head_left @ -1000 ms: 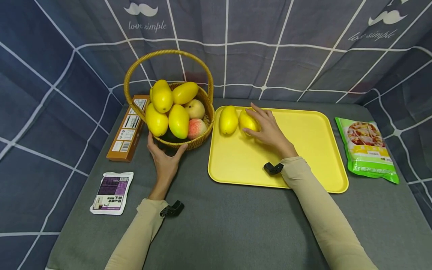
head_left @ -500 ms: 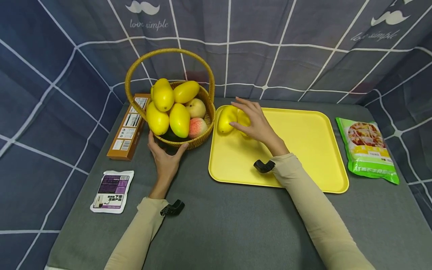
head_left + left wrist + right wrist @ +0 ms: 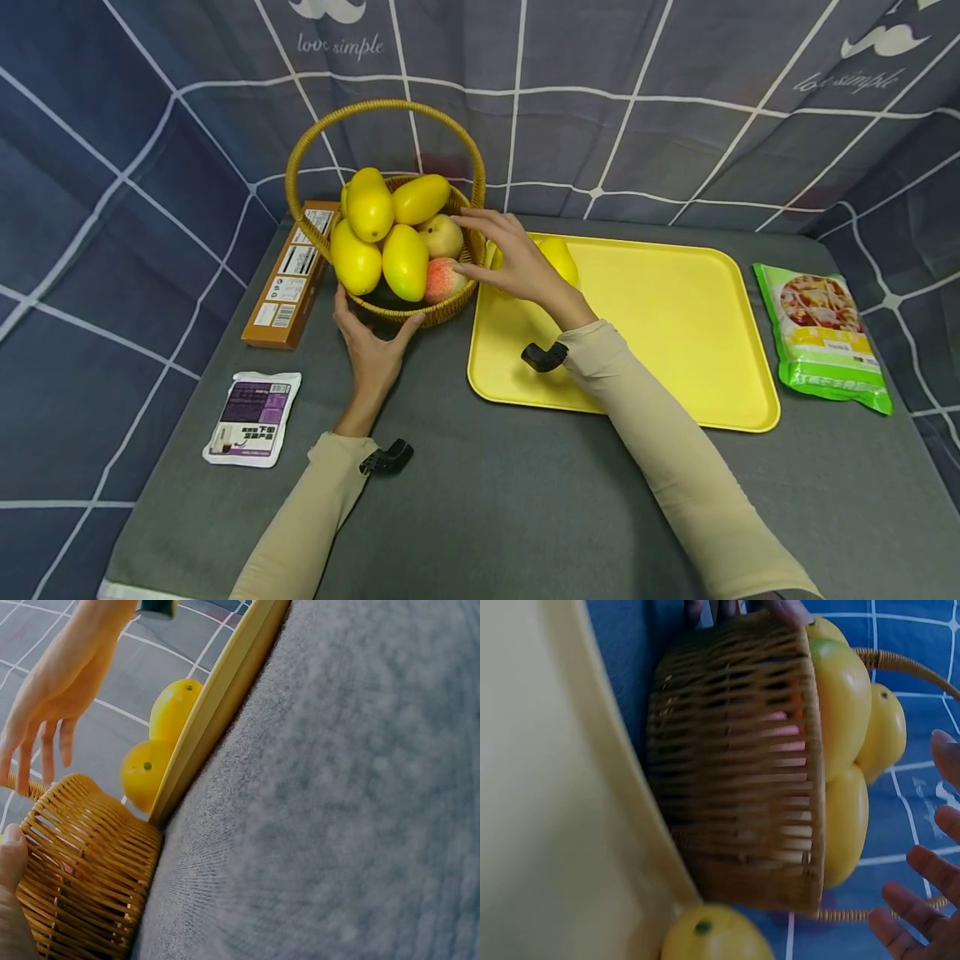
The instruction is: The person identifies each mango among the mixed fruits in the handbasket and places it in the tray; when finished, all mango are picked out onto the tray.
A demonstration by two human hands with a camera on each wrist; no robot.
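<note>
A wicker basket [image 3: 450, 312] with a tall handle holds several yellow mangoes [image 3: 406, 262], a pale round fruit [image 3: 441, 236] and a red-and-yellow peach [image 3: 445, 279]. My left hand [image 3: 371, 354] grips the basket's near side, its thumb [image 3: 11, 859] against the wicker in the left wrist view. My right hand [image 3: 517, 258] is above the basket's right rim, fingers spread, holding nothing. Two more mangoes lie in the yellow tray [image 3: 637, 333]: one mango [image 3: 558, 260] shows beside my right wrist, and the other is mostly hidden under that hand.
Left of the basket lies a brown box [image 3: 288, 287], with a white-and-purple pouch [image 3: 251, 419] nearer the front. A green food packet [image 3: 825, 333] lies right of the tray. A grid-patterned curtain [image 3: 570, 125] hangs behind the grey table [image 3: 480, 500].
My right hand has moved left from the mangoes in the tray to the basket's right rim, carrying nothing. My left hand stays at the basket.
</note>
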